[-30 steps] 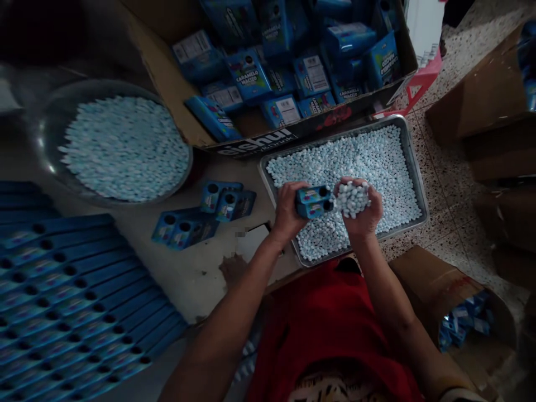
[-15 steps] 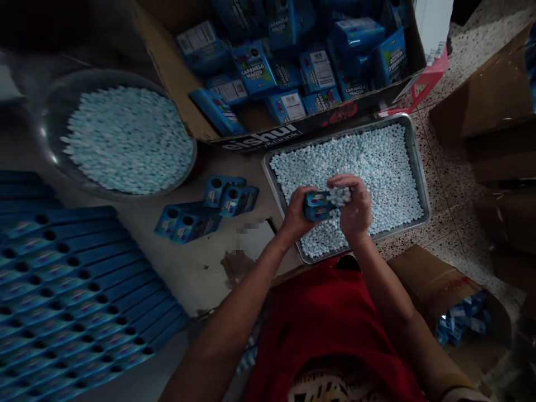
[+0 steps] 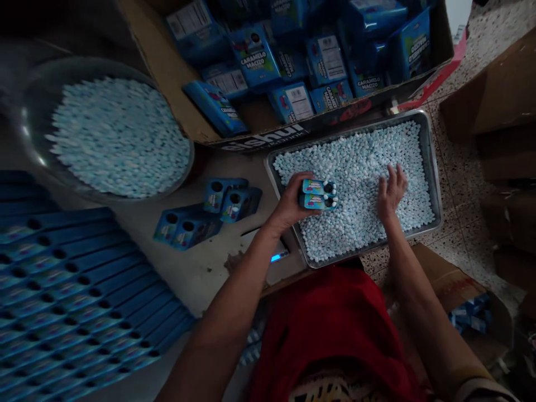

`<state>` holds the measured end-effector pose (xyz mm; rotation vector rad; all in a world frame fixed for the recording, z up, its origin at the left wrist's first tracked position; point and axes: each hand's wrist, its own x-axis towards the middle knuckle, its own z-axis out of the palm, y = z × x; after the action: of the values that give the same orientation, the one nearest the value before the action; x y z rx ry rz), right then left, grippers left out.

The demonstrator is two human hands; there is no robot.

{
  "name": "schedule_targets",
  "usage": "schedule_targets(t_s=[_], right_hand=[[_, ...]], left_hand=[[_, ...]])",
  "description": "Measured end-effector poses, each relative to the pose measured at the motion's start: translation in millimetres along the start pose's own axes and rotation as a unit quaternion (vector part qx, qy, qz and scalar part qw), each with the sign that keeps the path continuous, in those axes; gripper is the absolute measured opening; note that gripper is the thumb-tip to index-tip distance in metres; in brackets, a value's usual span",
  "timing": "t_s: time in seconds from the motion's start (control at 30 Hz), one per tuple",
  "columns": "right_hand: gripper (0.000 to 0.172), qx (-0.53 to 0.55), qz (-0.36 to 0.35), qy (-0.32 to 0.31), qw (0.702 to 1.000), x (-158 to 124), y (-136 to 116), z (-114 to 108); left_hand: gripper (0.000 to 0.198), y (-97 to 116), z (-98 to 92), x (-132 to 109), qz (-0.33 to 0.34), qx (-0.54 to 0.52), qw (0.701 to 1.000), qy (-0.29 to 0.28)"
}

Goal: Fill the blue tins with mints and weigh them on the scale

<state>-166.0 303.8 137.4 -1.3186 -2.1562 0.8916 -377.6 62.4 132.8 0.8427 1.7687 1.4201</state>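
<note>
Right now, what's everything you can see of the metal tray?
The tray is shallow, grey and metal-looking, rectangular with rounded corners and a raised rim. It lies open side up by a cardboard box, full of small pale pieces. The left hand hides some left rim; the right hand is over the pieces, perhaps touching.

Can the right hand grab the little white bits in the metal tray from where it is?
Yes, it looks so: the right hand is open right at the little white bits inside the metal tray, and the left hand, holding blue boxes, seems out of its way.
</note>
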Motion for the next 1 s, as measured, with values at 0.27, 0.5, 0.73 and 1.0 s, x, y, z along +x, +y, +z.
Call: schedule_targets(t_s=[0.27, 0.5, 0.73, 1.0], right_hand=[[0.033, 0.208, 0.054, -0.057, 0.975, -14.5, -46.9, 51.0], [0.038, 0.519, 0.371, -0.082, 0.766, -9.3, -55.7, 29.6], [0.028, 0.599, 0.215, -0.110, 0.763, -33.7, -128.8, -34.2], [0.042, 0.525, 0.127, -0.077, 0.838, -36.7, -166.7, -35.4]], left_hand=[[0.101, -5.8, 38.8, 29.5, -0.002, -0.040, 0.994, -0.104], [0.082, 34.2, 33.4, -0.6, 0.078, -0.034, 0.991, -0.101], [0.076, 39.9, 37.6, -27.9, 0.018, 0.085, 0.996, 0.032], [0.074, 37.4, 59.9, -32.0, 0.044, 0.079, 0.995, 0.039]])
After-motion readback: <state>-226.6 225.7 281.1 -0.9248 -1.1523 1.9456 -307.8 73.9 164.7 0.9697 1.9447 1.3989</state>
